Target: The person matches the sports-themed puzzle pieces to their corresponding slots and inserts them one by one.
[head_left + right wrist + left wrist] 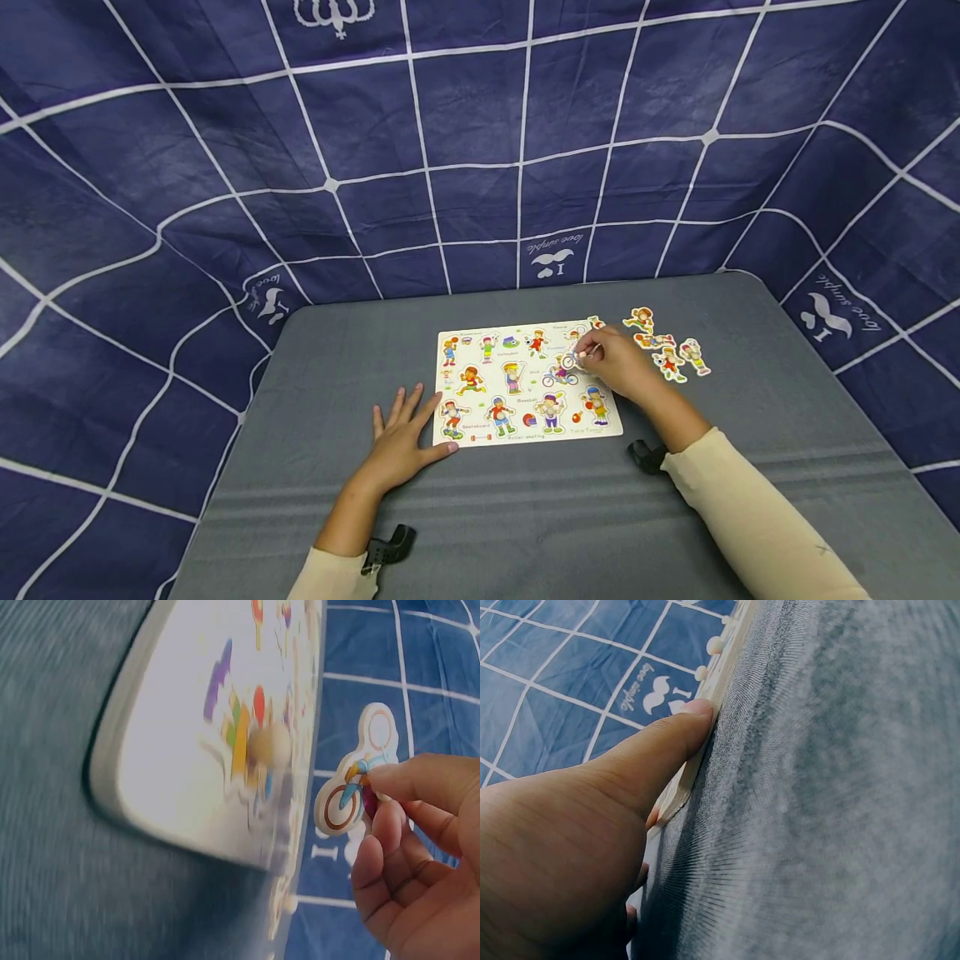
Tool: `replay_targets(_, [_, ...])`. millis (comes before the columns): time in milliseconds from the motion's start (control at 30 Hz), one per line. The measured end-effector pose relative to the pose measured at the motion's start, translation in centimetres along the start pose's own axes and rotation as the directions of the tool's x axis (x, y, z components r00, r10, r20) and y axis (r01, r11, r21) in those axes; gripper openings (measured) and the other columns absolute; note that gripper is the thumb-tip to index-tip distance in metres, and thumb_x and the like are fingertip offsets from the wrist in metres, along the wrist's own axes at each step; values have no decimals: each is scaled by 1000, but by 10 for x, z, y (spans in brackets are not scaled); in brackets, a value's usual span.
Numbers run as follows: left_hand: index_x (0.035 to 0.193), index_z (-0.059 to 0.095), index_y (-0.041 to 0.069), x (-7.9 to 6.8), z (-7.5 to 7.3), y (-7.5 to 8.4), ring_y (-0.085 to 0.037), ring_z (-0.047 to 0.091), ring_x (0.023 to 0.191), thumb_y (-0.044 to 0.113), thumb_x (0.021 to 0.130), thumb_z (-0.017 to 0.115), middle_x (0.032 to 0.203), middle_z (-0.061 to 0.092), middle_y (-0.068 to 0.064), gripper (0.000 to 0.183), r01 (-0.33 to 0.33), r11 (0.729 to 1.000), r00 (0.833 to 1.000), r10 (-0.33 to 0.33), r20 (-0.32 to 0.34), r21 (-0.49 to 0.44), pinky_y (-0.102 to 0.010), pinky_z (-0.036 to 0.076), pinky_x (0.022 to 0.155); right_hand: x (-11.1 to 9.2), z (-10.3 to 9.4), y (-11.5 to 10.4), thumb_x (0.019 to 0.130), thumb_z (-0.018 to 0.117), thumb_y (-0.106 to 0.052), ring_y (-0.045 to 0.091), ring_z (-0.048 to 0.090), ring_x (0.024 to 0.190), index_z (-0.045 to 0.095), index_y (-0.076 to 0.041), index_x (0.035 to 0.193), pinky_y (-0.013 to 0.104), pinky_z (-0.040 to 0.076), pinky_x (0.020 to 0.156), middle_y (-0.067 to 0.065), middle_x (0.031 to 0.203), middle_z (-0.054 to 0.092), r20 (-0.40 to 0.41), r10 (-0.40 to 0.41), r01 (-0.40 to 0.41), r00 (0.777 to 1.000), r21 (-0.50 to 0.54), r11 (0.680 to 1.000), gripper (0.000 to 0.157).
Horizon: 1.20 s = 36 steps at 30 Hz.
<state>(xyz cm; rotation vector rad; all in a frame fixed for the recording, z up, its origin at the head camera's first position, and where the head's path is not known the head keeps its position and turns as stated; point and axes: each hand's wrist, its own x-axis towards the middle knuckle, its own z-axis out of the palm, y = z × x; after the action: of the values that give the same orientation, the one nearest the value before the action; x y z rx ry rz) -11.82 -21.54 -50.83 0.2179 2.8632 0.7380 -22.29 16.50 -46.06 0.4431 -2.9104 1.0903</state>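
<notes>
A pale wooden puzzle board (480, 333) with sports figures printed on it lies on the table. My right hand (618, 364) pinches a cyclist puzzle piece (342, 807) between thumb and fingers, over the board's right part. In the right wrist view the piece is held tilted, with a wheel showing at each end. My left hand (401, 450) rests at the board's left edge, fingers spread. Its thumb (671, 735) presses against that edge in the left wrist view. Several knobbed pieces, such as the skateboarder (452, 419) and the roller skater (500, 416), sit in the board.
Right of the board, several loose pieces lie in a group, among them a runner (640, 318), a footballer (669, 364) and another figure (694, 357). Grey cloth (337, 358) covers the table. A blue curtain (480, 200) with white lines hangs behind and at both sides.
</notes>
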Motion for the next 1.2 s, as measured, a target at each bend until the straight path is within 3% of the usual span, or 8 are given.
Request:
replay_targets(267, [160,31,30,0,0,0,-40,-1,159,68,83,70,171,13,-9,95,0,1000,1000,0,0,1,-71,-12,118,3,15,-13,87,71,-5,13,52,74,71,-9,92,26,42,65,7,86,58,47,-58,58,997,-7,998,6])
replay_targets(500, [161,31,29,0,-1,1,-40,-1,159,68,83,70,171,13,-9,95,-1,1000,1000,1,0,9,-72,-12,119,6,26,-15,86,71,-4,12,54,76,70,-11,87,26,44,69,4,86,59,77,-108,115,991,-88,989,7])
replay_targets(967, [161,30,29,1,-1,0,-40,-2,159,68,83,70,171,13,-10,96,4,1000,1000,-4,-3,21,-72,-12,118,11,34,-15,84,70,-2,13,55,76,70,-6,86,27,45,71,4,84,59,123,-112,126,986,-112,986,5])
replay_targets(1200, [161,29,30,1,-1,1,-40,-2,159,68,83,70,172,12,-10,96,3,1000,1000,-3,3,15,-72,-13,118,14,37,-13,87,68,-3,13,54,75,71,-7,86,27,44,70,5,84,60,146,-74,88,987,-87,992,5])
